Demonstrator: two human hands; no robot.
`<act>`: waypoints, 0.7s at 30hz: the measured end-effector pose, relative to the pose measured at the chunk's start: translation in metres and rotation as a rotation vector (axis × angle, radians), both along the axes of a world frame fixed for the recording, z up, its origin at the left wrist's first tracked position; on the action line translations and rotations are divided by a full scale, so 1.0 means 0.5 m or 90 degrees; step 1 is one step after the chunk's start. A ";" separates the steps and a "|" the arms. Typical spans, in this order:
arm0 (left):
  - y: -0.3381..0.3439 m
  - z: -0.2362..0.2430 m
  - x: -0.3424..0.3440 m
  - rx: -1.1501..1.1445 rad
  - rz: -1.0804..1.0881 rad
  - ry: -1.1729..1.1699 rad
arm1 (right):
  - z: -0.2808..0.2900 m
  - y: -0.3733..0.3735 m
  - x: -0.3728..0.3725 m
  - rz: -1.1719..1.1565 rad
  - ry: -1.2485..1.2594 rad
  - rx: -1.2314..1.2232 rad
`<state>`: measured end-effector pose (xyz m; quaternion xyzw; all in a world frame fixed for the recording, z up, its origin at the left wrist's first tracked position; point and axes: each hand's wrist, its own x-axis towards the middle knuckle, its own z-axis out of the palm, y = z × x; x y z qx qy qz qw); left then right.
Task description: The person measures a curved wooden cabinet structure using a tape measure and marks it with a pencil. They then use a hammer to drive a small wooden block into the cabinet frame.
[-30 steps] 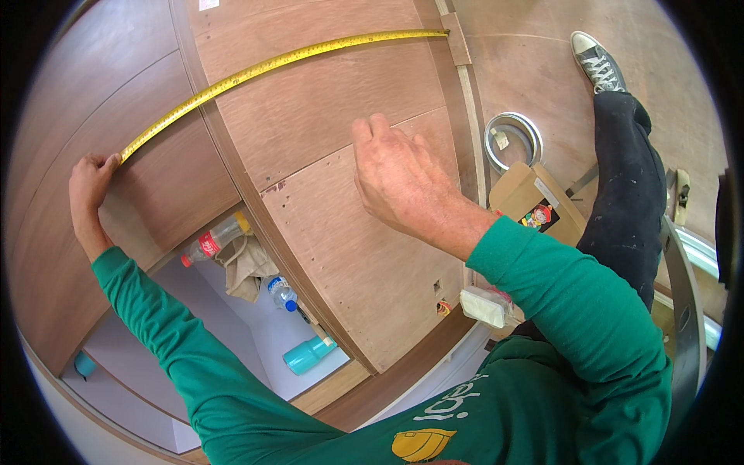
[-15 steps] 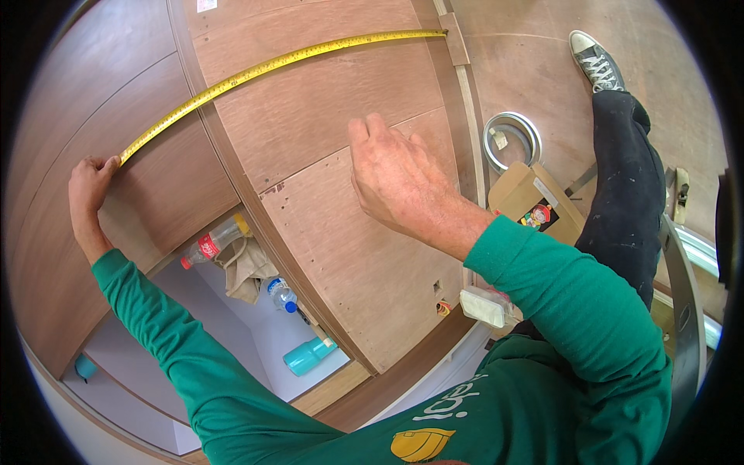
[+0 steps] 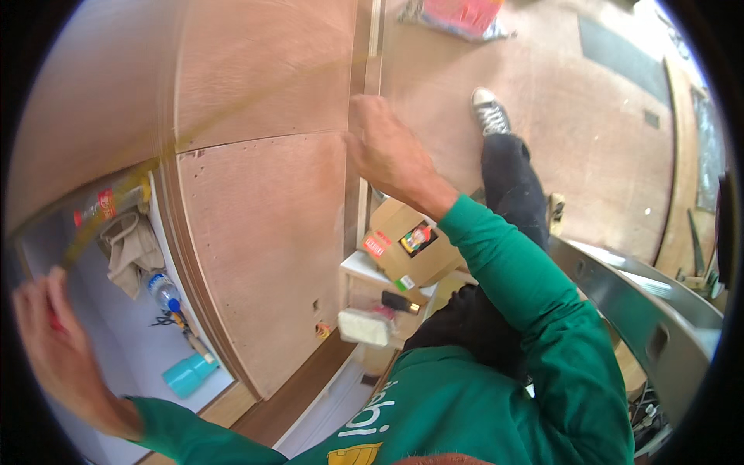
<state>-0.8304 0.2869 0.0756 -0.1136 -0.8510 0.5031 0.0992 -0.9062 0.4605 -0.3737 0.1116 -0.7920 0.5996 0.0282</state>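
Panel [image 3: 263, 256]: wood, centre
Floor [image 3: 535, 85]: upper right
Tape [image 3: 84, 236]: blurred, upper left
Left fingers [image 3: 59, 294]: grasping it, blurred
Right fingers [image 3: 373, 112]: released, palm hidden

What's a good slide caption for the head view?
Blurred yellow tape measure slanting across wooden panels, one end near the left hand.
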 end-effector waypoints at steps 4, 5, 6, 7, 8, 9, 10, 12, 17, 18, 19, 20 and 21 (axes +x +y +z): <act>0.006 -0.099 0.298 0.373 0.177 0.101 | 0.076 0.128 0.098 0.038 0.024 -0.042; 0.001 -0.098 0.363 0.402 0.189 0.116 | 0.120 0.171 0.128 0.016 0.084 -0.037; -0.007 -0.099 0.418 0.427 0.202 0.123 | 0.165 0.216 0.167 -0.030 0.141 -0.027; -0.018 -0.107 0.472 0.458 0.210 0.136 | 0.215 0.267 0.227 -0.080 0.187 -0.015; -0.055 -0.141 0.545 0.506 0.218 0.153 | 0.278 0.312 0.299 -0.159 0.314 0.085; -0.065 -0.157 0.606 0.532 0.236 0.169 | 0.334 0.363 0.353 -0.232 0.432 0.160; -0.070 -0.169 0.657 0.573 0.246 0.174 | 0.367 0.433 0.394 -0.295 0.494 0.221; -0.078 -0.187 0.748 0.651 0.264 0.158 | 0.445 0.521 0.450 -0.444 0.553 0.349; -0.102 -0.259 0.889 0.704 0.384 0.121 | 0.474 0.570 0.394 -0.532 0.407 0.496; -0.107 -0.279 0.900 0.717 0.365 0.119 | 0.450 0.593 0.375 -0.549 0.409 0.429; -0.111 -0.294 0.920 0.723 0.356 0.113 | 0.415 0.609 0.361 -0.557 0.402 0.359; -0.113 -0.308 0.938 0.747 0.360 0.110 | 0.404 0.620 0.359 -0.511 0.286 0.301; -0.110 -0.321 0.952 0.770 0.365 0.111 | 0.398 0.624 0.356 -0.463 0.173 0.239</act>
